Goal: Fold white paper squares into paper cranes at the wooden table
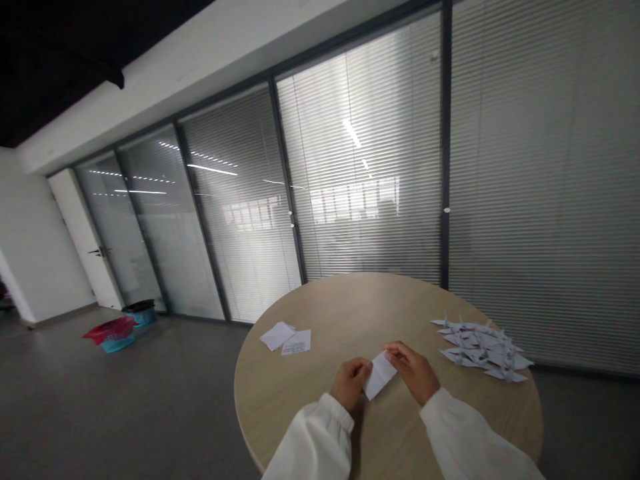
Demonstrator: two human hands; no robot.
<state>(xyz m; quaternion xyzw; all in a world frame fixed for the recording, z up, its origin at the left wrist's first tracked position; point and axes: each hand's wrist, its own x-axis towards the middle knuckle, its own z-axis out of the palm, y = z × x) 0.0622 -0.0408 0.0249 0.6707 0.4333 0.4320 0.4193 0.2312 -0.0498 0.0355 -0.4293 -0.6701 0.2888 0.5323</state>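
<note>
A small white sheet of paper (379,377) with crease lines is held between my two hands, above the near part of the round table. My left hand (351,383) pinches its left edge between thumb and curled fingers. At the sheet's upper right corner, the thumb and fingertips of my right hand (411,371) close on the paper. Several folded paper cranes (483,347) lie bunched together to the right of my right hand. Off to the left are a few flat paper sheets (296,342), overlapping, one with printed text.
The round wooden table (370,300) stands before a glass partition with blinds (370,167). On the floor at left are a blue bin with a red liner (117,340) and another with a black liner (143,315). Farther left is a white door (87,240).
</note>
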